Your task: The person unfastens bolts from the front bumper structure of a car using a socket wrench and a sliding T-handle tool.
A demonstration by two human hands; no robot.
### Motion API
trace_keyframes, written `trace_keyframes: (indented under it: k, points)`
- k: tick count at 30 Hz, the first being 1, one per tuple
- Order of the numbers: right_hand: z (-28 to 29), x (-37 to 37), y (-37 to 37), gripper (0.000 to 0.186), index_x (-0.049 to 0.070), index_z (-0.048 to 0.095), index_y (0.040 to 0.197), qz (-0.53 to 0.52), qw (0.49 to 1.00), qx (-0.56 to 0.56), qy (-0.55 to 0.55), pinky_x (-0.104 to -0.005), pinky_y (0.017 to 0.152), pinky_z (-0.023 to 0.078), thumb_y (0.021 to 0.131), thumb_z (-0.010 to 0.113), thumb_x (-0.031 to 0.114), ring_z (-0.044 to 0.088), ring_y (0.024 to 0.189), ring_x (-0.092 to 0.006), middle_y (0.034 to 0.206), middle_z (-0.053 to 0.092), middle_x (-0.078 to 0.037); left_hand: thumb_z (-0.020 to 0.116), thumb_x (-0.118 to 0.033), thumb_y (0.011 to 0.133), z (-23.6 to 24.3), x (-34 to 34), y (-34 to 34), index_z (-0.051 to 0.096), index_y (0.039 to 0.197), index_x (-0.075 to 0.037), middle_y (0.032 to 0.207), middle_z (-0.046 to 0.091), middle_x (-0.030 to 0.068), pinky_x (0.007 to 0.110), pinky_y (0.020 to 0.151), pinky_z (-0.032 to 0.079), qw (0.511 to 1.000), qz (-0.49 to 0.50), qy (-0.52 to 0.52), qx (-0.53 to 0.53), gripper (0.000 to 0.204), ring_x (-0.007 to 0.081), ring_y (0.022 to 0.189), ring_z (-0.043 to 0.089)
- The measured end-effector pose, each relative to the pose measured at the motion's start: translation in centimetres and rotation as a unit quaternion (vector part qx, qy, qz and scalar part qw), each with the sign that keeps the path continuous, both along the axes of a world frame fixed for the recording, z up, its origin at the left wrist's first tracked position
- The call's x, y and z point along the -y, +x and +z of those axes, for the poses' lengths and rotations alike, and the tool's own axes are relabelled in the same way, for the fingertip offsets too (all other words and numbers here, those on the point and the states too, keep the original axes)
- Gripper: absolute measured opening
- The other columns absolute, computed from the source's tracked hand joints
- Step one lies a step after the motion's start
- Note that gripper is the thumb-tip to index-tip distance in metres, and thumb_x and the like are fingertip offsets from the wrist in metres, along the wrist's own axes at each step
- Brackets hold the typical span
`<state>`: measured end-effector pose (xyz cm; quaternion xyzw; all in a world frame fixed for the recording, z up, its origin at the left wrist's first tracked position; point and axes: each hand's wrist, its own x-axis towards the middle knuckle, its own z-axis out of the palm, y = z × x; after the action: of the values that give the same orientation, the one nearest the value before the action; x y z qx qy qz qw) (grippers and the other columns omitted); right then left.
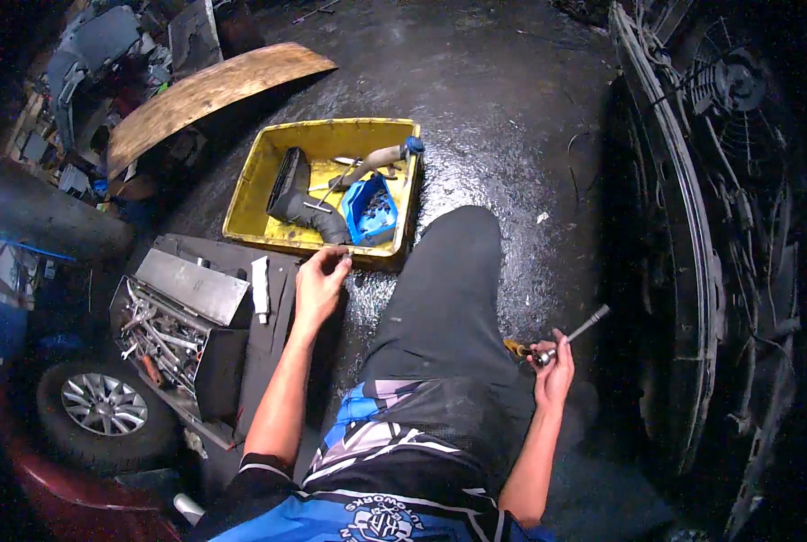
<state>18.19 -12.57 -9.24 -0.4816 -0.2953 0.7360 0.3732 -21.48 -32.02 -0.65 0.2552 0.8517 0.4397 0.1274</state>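
Observation:
My left hand (324,287) is at the near rim of the yellow bin (241,194), fingers pinched on a small item that I cannot make out. The bin holds a dark ribbed hose (318,221), a pale pipe with a blue end (376,161) and a blue tray (370,209) of small parts. At the lower right, beside my raised knee (449,262), my right hand (553,370) grips a metal ratchet with an extension (584,321). A yellow-handled tool (516,348) shows by that hand; whether it is held too, I cannot tell.
An open metal toolbox (187,287) with several tools and a white tube (261,289) lie left. Behind are a wheel (103,405), a curved plywood board (218,81) and piled car parts (96,45). A vehicle frame (675,181) with a fan (729,86) borders the right.

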Motion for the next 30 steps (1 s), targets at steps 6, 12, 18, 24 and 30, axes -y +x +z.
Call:
trace_keyframes:
  k: [6,12,18,24,30]
  points:
    - [-1.6,0.5,-2.3,0.04,0.0,0.059,0.119,0.029,0.999,0.018,0.042,-0.0253,0.055,0.042,0.103,0.052,0.035,0.058,0.062,-0.0122,0.071,0.059,-0.003,0.072,-0.032,0.086,-11.9,-7.6,-11.6,0.071,0.11,-0.003,0.104,0.071,0.0224,0.044,0.084,0.055,0.97,0.002,-0.176,-0.167,0.037,0.036,0.095,0.071]
    - [3.1,-0.5,-4.9,0.03,0.0,0.055,0.119,0.002,0.986,0.018,0.167,-0.0266,0.061,0.049,0.106,0.041,0.023,0.057,0.057,-0.0127,0.065,0.055,-0.005,0.07,-0.023,0.09,-10.9,-14.9,-13.2,0.06,0.124,0.005,0.114,0.068,0.0248,0.039,0.094,0.05,0.985,-0.015,0.096,-0.145,0.045,0.0302,0.105,0.067]
    - [12.6,-1.1,-3.5,0.033,-0.001,0.05,0.125,-0.097,0.961,-0.049,0.253,-0.0261,0.061,0.048,0.107,0.039,0.025,0.061,0.065,-0.0147,0.072,0.062,-0.009,0.071,-0.017,0.089,7.7,-19.7,13.0,0.055,0.134,-0.001,0.123,0.064,0.0171,0.039,0.101,0.047,0.84,-0.527,0.121,-0.037,0.051,0.0306,0.115,0.062]
    - [14.8,-5.5,-3.3,0.022,0.004,0.055,0.118,-0.169,0.925,-0.037,0.337,-0.0177,0.059,0.04,0.106,0.045,0.02,0.049,0.068,-0.0024,0.081,0.054,0.003,0.076,-0.018,0.086,9.8,-21.6,22.1,0.048,0.141,-0.002,0.124,0.062,0.0183,0.04,0.088,0.053,0.761,-0.607,0.216,-0.075,0.064,0.0348,0.108,0.065]
    - [16.6,-8.0,-3.2,0.021,0.005,0.06,0.116,-0.16,0.942,-0.107,0.276,-0.0176,0.056,0.038,0.105,0.049,0.019,0.047,0.065,-0.0013,0.079,0.053,0.005,0.071,-0.017,0.091,10.3,-23.7,23.4,0.049,0.142,-0.006,0.125,0.062,0.0195,0.041,0.097,0.05,0.794,-0.576,0.172,-0.094,0.057,0.0342,0.107,0.064]
